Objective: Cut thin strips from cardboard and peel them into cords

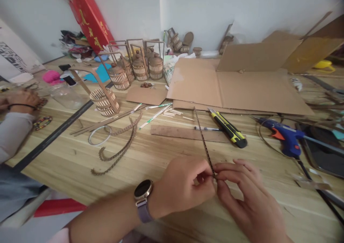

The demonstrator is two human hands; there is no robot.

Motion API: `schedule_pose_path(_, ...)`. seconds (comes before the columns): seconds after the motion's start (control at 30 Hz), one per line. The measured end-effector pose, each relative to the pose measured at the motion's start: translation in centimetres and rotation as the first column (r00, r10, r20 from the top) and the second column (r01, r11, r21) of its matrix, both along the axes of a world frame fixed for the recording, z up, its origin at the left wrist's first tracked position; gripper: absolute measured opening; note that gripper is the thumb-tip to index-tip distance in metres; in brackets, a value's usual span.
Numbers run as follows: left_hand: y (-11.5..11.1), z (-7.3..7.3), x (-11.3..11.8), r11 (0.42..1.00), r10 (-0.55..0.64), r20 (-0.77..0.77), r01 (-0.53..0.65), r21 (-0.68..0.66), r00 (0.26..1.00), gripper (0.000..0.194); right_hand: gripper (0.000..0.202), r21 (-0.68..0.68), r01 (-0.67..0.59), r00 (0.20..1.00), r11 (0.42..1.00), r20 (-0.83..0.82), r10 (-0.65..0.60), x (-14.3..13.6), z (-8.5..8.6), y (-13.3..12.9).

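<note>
A narrow corrugated cardboard strip stretches away from me over the table, seen nearly edge-on. Its near end is pinched between the fingers of my left hand, which has a watch at the wrist. From the other side, the thumb and fingers of my right hand close on that same end, the fingertips of both hands meeting. Beyond the hands lie a flat cardboard piece, a pen and a yellow-black utility knife. More curved corrugated strips rest to the left.
A blue glue gun with its cord lies at right. Large cardboard sheets cover the back. Small lidded baskets and an open handled basket stand at left, near a jar. Another person's arm rests at far left.
</note>
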State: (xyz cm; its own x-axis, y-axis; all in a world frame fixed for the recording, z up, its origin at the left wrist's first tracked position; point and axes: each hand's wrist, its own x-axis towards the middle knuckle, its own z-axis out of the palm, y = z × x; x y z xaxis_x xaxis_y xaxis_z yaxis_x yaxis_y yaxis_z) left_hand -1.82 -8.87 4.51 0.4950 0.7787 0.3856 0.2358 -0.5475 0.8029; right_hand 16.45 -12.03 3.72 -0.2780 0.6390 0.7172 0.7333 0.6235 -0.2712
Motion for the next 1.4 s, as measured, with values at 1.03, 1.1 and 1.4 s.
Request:
schedule_pose_path(1.03,0.8,0.3,-0.2,0.909,-0.067,0.024,0.071,-0.41,0.997,0.03,0.031,-0.594,-0.537,0.541,0.599,-0.787,-0.297,-0.9,1.3,2.3)
schedule_pose_path(1.1,0.8,0.2,-0.3,0.935,-0.036,0.013,0.039,-0.352,0.999,0.027,0.031,-0.607,-0.493,0.617,0.623,-0.749,-0.241,-0.9,1.8,2.5)
schedule_pose_path(1.4,0.3,0.7,-0.3,0.971,0.038,-0.009,-0.039,-0.234,0.999,0.017,0.017,-0.359,0.023,0.943,0.933,-0.303,-0.14,-0.2,1.3,1.8)
